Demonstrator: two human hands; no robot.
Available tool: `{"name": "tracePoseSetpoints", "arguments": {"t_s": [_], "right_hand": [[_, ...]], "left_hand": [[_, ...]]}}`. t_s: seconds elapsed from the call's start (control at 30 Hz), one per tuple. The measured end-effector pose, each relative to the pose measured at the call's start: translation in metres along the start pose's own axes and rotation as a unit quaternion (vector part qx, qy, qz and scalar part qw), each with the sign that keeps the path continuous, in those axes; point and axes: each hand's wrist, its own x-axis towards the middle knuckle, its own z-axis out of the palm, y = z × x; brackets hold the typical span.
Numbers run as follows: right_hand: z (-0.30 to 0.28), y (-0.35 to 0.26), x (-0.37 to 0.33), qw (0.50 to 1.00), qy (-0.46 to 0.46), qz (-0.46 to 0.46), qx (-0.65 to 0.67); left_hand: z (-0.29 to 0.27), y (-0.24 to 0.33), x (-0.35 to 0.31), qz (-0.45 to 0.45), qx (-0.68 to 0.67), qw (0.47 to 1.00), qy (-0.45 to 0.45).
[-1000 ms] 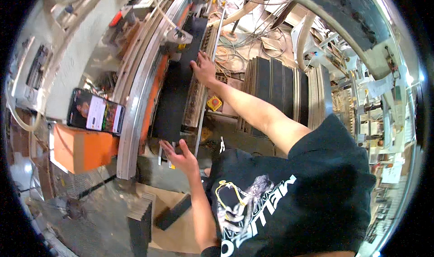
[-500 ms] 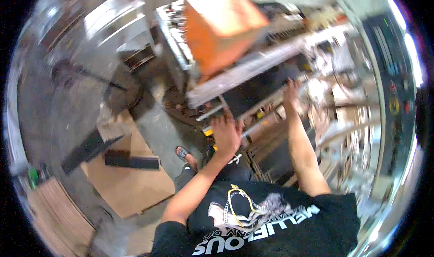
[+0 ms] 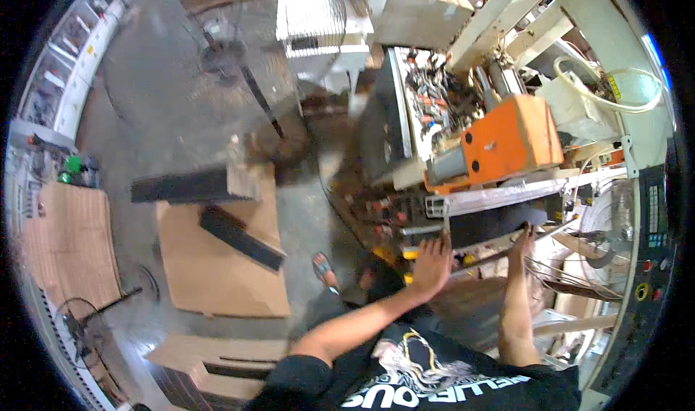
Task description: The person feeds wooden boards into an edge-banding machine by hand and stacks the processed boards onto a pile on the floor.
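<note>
A dark flat board (image 3: 478,226) lies in the machine, just on my side of a long pale metal beam (image 3: 499,197). My left hand (image 3: 432,268) is at the board's left end, fingers stretched out and resting against its edge. Further right, my right hand (image 3: 523,244) reaches the board's near edge with its fingers extended; the fingertips are small and partly blurred. Neither hand appears wrapped round the board. An orange machine housing (image 3: 510,140) with a grey cylinder stands behind the beam.
A control panel (image 3: 651,230) with buttons runs down the right side. To the left, dark strips (image 3: 242,237) lie on a cardboard sheet (image 3: 224,288) on the floor. A cart top (image 3: 431,92) holds many small parts. A fan (image 3: 315,24) stands at the back.
The view has swung, so the machine and both hands now sit further right and lower in the picture. Both hands remain at the dark board.
</note>
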Motion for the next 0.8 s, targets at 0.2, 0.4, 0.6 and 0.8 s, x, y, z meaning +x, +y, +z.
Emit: {"name": "tracePoseSetpoints", "arguments": {"t_s": [0.2,0.4,0.6,0.8], "right_hand": [[-0.036,0.084,0.062,0.956,0.131,-0.170,-0.199],[0.002,-0.027,-0.002,0.998,0.065,-0.016,-0.022],[-0.022,-0.074,-0.019,0.999,0.039,0.036,-0.009],[-0.017,-0.076,-0.017,0.995,0.057,0.062,-0.057]], "left_hand": [[0.014,0.032,0.012,0.075,-0.029,0.994,0.073],[0.003,0.006,0.006,0.047,0.040,0.995,0.080],[-0.004,0.008,0.010,0.045,0.045,0.995,0.074],[0.003,0.007,0.007,0.050,0.061,0.994,0.075]]}}
